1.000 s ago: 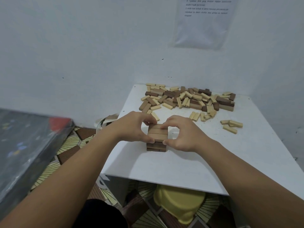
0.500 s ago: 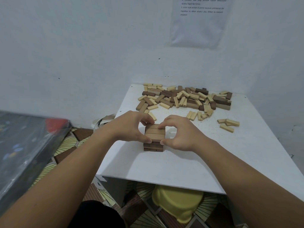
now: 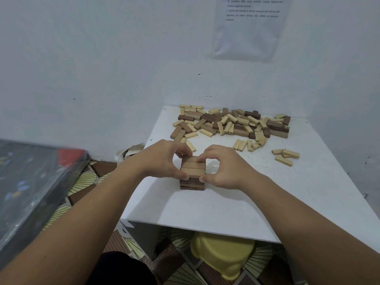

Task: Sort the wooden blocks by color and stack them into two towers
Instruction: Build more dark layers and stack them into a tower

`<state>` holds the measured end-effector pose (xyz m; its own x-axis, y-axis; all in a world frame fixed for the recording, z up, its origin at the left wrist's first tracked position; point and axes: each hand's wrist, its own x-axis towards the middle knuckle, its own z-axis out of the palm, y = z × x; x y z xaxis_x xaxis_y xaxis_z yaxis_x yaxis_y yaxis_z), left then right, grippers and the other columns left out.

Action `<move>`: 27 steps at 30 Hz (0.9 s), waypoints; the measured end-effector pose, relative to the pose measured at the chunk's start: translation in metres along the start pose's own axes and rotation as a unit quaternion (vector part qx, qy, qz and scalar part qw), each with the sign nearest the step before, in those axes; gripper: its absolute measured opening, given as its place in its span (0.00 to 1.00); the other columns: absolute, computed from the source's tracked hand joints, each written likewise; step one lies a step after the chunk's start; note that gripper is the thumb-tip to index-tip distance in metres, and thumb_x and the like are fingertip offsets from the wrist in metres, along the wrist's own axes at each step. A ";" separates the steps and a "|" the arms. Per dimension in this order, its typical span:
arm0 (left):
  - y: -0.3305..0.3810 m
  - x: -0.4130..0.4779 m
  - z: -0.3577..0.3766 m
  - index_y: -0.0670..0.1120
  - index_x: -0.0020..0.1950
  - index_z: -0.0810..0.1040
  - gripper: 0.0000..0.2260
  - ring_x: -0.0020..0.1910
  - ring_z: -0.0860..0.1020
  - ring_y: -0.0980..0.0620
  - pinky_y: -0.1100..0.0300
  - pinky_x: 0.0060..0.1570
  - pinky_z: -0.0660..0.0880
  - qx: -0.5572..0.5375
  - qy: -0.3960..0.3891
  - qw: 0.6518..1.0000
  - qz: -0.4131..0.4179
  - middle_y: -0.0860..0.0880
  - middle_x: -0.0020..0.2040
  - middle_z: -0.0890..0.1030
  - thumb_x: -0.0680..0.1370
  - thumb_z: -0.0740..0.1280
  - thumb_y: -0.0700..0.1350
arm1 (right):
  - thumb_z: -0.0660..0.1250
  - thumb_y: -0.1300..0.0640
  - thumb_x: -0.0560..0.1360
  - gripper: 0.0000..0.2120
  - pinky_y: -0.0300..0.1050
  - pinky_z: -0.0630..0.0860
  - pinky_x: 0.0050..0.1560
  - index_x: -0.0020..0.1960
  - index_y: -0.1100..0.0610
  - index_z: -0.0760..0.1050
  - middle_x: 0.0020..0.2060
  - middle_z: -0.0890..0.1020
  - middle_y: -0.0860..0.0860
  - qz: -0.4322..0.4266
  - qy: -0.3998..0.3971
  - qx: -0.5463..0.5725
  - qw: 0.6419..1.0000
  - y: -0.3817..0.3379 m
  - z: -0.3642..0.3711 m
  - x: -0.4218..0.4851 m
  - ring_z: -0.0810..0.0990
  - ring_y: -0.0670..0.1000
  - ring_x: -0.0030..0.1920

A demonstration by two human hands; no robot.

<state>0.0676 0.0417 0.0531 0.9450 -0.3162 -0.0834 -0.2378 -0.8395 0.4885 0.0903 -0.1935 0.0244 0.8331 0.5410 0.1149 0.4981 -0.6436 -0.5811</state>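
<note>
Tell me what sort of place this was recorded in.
Probably a home room set up for recording: a small white table in a bare-walled corner, a printed sheet on the wall, patterned flooring and a yellow tub below.

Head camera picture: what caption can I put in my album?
Left hand and right hand pinch the top of a short brown tower on a white table, loose blocks heaped behind.

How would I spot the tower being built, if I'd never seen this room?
Start at the white table in the corner. Nearer than the loose pile of blocks stands a short brown tower, with the left hand and right hand pinching its top layer. It alone is neatly stacked; every other block lies scattered.
</note>
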 end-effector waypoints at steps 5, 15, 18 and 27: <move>-0.001 0.000 0.000 0.59 0.63 0.79 0.26 0.59 0.75 0.67 0.69 0.51 0.71 -0.001 0.000 1.000 -0.003 0.63 0.57 0.80 0.68 0.82 0.55 | 0.80 0.49 0.63 0.23 0.52 0.76 0.59 0.58 0.46 0.84 0.53 0.78 0.39 0.001 0.001 0.003 1.000 0.000 0.000 0.000 0.76 0.45 0.56; -0.002 0.000 0.000 0.59 0.66 0.78 0.27 0.58 0.75 0.66 0.75 0.44 0.66 0.022 0.005 1.000 -0.004 0.62 0.59 0.79 0.69 0.82 0.54 | 0.79 0.48 0.62 0.24 0.53 0.77 0.58 0.58 0.46 0.83 0.53 0.78 0.40 0.001 0.000 0.006 1.000 0.000 0.002 0.000 0.76 0.46 0.56; -0.002 0.001 0.000 0.58 0.66 0.78 0.27 0.59 0.75 0.66 0.75 0.45 0.66 0.023 0.006 1.000 -0.001 0.62 0.59 0.79 0.69 0.82 0.55 | 0.79 0.47 0.62 0.23 0.53 0.77 0.59 0.57 0.45 0.83 0.53 0.78 0.40 0.000 0.003 0.002 1.000 0.001 0.002 0.000 0.76 0.46 0.57; -0.002 0.000 0.002 0.59 0.69 0.74 0.28 0.57 0.72 0.66 0.77 0.44 0.68 0.034 0.000 0.999 0.005 0.63 0.61 0.77 0.71 0.80 0.54 | 0.78 0.49 0.64 0.25 0.50 0.75 0.60 0.60 0.45 0.78 0.55 0.77 0.41 0.004 -0.004 0.016 1.000 0.001 0.004 -0.001 0.75 0.46 0.57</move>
<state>0.0678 0.0418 0.0502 0.9426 -0.3245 -0.0785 -0.2616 -0.8641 0.4300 0.0887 -0.1926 0.0201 0.8348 0.5405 0.1050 0.4843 -0.6301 -0.6069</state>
